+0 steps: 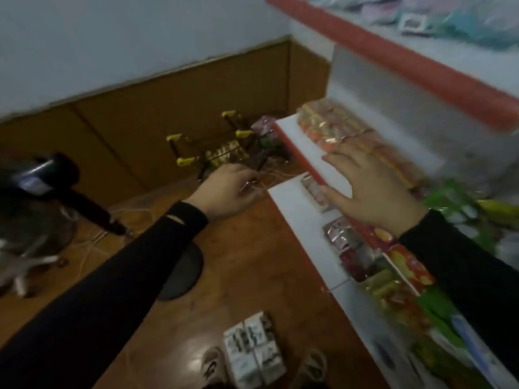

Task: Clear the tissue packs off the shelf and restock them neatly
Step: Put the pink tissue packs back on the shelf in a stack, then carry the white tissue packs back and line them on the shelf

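Above shelf front edge: right hand (373, 186) hovers, fingers spread and straight, grip apart, holding nothing; fingertips just short of the orange packs.
Orange packs (345, 133): row lying on the white shelf (295, 130), behind its red front strip; blurred, print unreadable.
Left of shelf, over the floor: left hand (227, 192), fingers curled in, grip together; whether it pinches anything, cannot tell.
Tissue packs (252, 349): white block of several packs on the wooden floor (252, 270), well below the shelf, between the person's two shoes (213, 366).
Lower shelf tier, below right hand: mixed packets (339, 234), silvery and red, then green and yellow further right.
Beyond shelf's left end: black wire rack (216, 144) with yellow caps, against the brown wall panel.
Far left of shelf: dark stand (179, 270) with round base and loose white cables.
Sleeves: black, both arms.
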`<state>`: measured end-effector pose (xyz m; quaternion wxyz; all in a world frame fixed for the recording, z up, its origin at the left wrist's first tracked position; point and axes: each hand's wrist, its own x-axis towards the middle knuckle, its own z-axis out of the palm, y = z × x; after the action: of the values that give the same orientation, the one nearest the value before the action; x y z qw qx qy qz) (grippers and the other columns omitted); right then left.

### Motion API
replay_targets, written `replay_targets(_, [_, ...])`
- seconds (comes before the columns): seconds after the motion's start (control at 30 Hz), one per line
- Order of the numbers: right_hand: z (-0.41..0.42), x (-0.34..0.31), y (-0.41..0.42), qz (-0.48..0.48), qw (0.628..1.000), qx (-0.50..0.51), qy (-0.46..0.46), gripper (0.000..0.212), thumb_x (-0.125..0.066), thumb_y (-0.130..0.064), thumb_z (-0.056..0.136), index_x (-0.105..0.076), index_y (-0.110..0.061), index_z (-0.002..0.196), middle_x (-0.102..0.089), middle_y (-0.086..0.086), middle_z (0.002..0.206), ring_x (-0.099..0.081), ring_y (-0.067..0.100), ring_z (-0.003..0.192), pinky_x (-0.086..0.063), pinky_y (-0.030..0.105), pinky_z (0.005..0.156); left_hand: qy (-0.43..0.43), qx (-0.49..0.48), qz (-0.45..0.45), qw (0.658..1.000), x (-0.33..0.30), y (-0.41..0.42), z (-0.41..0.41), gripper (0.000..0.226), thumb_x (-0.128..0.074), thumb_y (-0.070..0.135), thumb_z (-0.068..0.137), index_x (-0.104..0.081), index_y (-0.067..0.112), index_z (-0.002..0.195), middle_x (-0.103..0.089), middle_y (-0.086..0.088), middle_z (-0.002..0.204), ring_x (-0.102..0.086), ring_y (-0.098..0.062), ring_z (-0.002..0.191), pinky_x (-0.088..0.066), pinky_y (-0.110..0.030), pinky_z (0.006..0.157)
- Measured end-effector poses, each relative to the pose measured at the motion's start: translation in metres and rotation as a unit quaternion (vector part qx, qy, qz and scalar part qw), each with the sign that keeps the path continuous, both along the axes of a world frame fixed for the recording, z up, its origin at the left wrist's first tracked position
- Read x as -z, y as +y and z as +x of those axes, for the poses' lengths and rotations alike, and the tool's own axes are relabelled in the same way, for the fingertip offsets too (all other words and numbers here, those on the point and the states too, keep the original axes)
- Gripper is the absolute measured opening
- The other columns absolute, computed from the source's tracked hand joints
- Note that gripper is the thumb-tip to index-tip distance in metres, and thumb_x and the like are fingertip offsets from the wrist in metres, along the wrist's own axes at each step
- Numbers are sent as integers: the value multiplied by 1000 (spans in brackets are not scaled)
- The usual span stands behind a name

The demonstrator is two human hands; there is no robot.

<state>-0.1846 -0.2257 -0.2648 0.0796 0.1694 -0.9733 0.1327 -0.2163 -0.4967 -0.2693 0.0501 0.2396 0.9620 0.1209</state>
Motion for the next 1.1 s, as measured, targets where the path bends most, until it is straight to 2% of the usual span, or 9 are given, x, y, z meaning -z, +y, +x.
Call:
replay_targets(0.17, [11, 84, -79, -7, 994, -51, -100, 58, -49, -48, 93, -42, -18, 142, -39, 4, 147, -37, 21, 134, -31, 31, 107, -126, -56, -50, 989, 104, -96, 41, 53, -46, 50, 94, -46, 19, 138, -47, -5, 137, -39, -26, 128, -34, -36, 104])
replay_targets(0.3, [38, 183, -123, 18, 983, -40, -179, 53, -51, -43, 94, -44, -19, 141, -41, 2, 145, -41, 19, 131, -28, 22, 101, -189, -39, -59, 979, 223, -145, 58, 56, -41, 56, 93, -45, 22, 138, -49, -4, 136, -43, -26, 125, -39, -41, 101])
replay_targets(0.47, [84, 350, -155, 39, 949, -34, -310, 51, -52, -40, 93, -48, -15, 137, -44, 7, 143, -43, 26, 129, -38, 35, 105, -259, -29, -66, 963, 387, -174, 88, 59, -36, 58, 91, -43, 23, 138, -50, -5, 137, -45, -27, 123, -41, -43, 98])
replay_targets(0.6, [124, 474, -167, 80, 912, -43, -400, 53, -46, -43, 96, -38, -20, 144, -33, 2, 150, -37, 23, 133, -34, 32, 106, -307, -42, -49, 950, 501, -178, 130, 55, -42, 49, 95, -42, 18, 140, -49, -8, 139, -43, -28, 126, -37, -36, 102])
replay_targets(0.7, [145, 571, -167, 102, 884, -66, -451, 55, -41, -46, 97, -30, -23, 146, -29, 1, 152, -33, 23, 135, -34, 36, 108, -345, -33, -57, 936, 588, -167, 168, 53, -43, 46, 96, -43, 15, 138, -52, -10, 133, -45, -28, 121, -39, -39, 101])
replay_targets(0.83, [164, 701, -159, 114, 866, -89, -479, 65, -50, -46, 93, -25, -22, 148, -27, 3, 153, -28, 25, 137, -34, 39, 109, -379, -31, -87, 921, 706, -144, 217, 61, -47, 50, 93, -36, 17, 142, -46, -9, 139, -41, -29, 127, -35, -41, 105])
replay_targets(0.97, [181, 790, -148, 132, 867, -126, -463, 85, -60, -55, 84, -18, -23, 150, -15, 2, 157, -15, 24, 143, -23, 40, 114, -380, -72, -88, 918, 788, -120, 249, 68, -49, 52, 90, -27, 19, 146, -34, -8, 148, -33, -28, 133, -33, -41, 108])
replay_targets(1.1, [193, 826, -142, 136, 882, -147, -427, 99, -67, -59, 75, -14, -25, 151, -13, 2, 157, -13, 23, 143, -16, 40, 117, -232, -172, -64, 955, 814, -110, 253, 49, -54, 39, 89, -46, 13, 129, -45, -13, 134, -42, -33, 120, -38, -40, 95])
